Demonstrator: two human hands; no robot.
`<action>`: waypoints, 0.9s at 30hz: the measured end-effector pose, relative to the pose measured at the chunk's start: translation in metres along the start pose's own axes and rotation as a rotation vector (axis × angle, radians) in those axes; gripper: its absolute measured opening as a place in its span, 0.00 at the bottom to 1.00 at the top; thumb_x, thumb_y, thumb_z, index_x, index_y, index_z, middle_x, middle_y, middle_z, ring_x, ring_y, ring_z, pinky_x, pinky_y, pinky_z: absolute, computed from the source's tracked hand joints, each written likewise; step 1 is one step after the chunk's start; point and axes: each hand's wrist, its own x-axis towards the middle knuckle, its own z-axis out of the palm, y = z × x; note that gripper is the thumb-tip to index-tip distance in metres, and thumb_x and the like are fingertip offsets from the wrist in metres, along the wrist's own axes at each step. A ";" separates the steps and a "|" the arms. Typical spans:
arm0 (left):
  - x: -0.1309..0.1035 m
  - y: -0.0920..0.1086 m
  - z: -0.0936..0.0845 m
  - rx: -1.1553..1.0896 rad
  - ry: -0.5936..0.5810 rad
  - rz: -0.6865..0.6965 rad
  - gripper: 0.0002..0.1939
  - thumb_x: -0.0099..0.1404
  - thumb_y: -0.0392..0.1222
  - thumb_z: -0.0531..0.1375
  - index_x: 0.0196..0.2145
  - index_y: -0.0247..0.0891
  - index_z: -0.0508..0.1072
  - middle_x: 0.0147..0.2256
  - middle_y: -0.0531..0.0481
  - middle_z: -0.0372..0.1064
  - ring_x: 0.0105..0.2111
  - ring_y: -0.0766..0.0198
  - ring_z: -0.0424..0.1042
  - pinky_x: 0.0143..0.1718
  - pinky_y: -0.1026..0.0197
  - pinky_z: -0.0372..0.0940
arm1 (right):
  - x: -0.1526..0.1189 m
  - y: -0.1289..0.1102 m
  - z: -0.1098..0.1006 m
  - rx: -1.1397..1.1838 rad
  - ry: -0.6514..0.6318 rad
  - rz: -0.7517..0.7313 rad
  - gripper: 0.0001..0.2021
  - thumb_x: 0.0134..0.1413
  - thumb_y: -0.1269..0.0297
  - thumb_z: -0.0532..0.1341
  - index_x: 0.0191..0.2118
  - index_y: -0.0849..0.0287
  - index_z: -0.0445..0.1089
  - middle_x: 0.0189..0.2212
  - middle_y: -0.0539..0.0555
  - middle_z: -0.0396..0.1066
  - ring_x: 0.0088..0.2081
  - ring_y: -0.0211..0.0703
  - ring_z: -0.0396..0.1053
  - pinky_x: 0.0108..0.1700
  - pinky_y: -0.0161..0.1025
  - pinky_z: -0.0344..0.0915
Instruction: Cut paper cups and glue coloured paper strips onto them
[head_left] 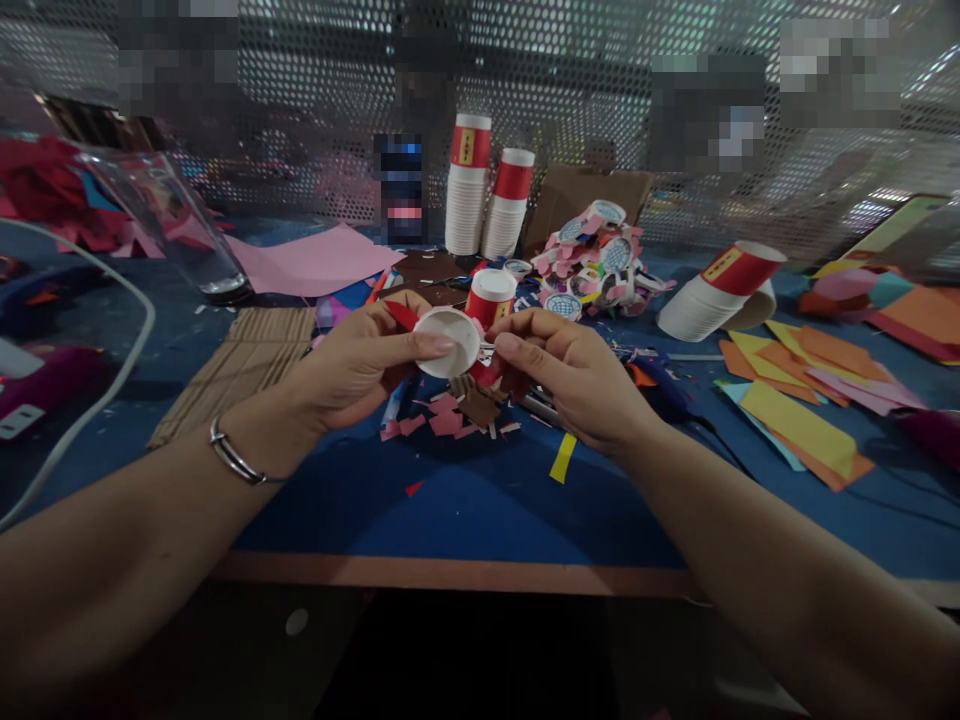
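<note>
My left hand point(367, 355) is closed on a shallow white paper-cup piece point(461, 355), its round hollow turned towards me and the thumb pressed inside. A pointed red piece point(401, 315) sticks up by those fingers. At the cup piece's right edge, my right hand point(559, 365) is closed in a pinch. Something small and pale shows at its fingertips, too unclear to name. Just behind stands an upside-down red and white paper cup point(493, 290). Pink and brown paper scraps point(450, 415) lie on the blue table point(465, 520) below my hands.
Two tall paper-cup stacks point(466, 200) stand at the back, beside a heap of decorated cup pieces point(600, 260). Another cup stack point(716, 290) leans at right, near coloured paper point(802, 420). Corrugated cardboard point(240, 365), a clear glass point(184, 220) and a white cable point(142, 330) are at left.
</note>
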 end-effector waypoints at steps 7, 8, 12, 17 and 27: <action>0.004 -0.003 0.000 -0.082 0.073 0.034 0.15 0.52 0.33 0.75 0.33 0.35 0.73 0.35 0.51 0.76 0.37 0.65 0.75 0.42 0.63 0.71 | -0.002 0.000 0.000 -0.108 -0.040 0.007 0.18 0.58 0.48 0.72 0.37 0.59 0.73 0.30 0.51 0.77 0.30 0.36 0.73 0.34 0.36 0.71; 0.003 -0.003 0.001 -0.071 0.081 0.038 0.15 0.52 0.33 0.75 0.33 0.35 0.73 0.35 0.51 0.76 0.36 0.65 0.75 0.42 0.62 0.71 | -0.002 0.000 0.000 -0.121 -0.028 0.005 0.17 0.58 0.49 0.72 0.36 0.59 0.73 0.29 0.51 0.77 0.29 0.36 0.73 0.34 0.36 0.71; 0.003 -0.005 0.000 0.009 0.072 0.020 0.15 0.52 0.36 0.76 0.35 0.35 0.76 0.36 0.49 0.77 0.39 0.62 0.75 0.44 0.59 0.70 | -0.001 -0.001 -0.001 -0.157 0.040 -0.014 0.14 0.60 0.53 0.70 0.35 0.58 0.73 0.27 0.50 0.76 0.27 0.35 0.71 0.33 0.36 0.72; 0.006 -0.005 -0.006 0.134 0.004 0.042 0.16 0.59 0.52 0.74 0.33 0.36 0.80 0.34 0.47 0.78 0.39 0.60 0.75 0.43 0.59 0.70 | 0.001 -0.001 -0.005 -0.178 0.086 -0.044 0.12 0.60 0.56 0.70 0.33 0.58 0.72 0.26 0.49 0.74 0.26 0.35 0.70 0.31 0.36 0.70; -0.020 0.027 -0.008 0.516 -0.691 -0.303 0.20 0.67 0.55 0.69 0.51 0.41 0.84 0.49 0.40 0.84 0.42 0.52 0.84 0.40 0.59 0.77 | 0.000 -0.015 -0.030 -0.232 -0.013 0.014 0.13 0.56 0.55 0.72 0.35 0.60 0.74 0.27 0.48 0.73 0.27 0.35 0.67 0.30 0.36 0.64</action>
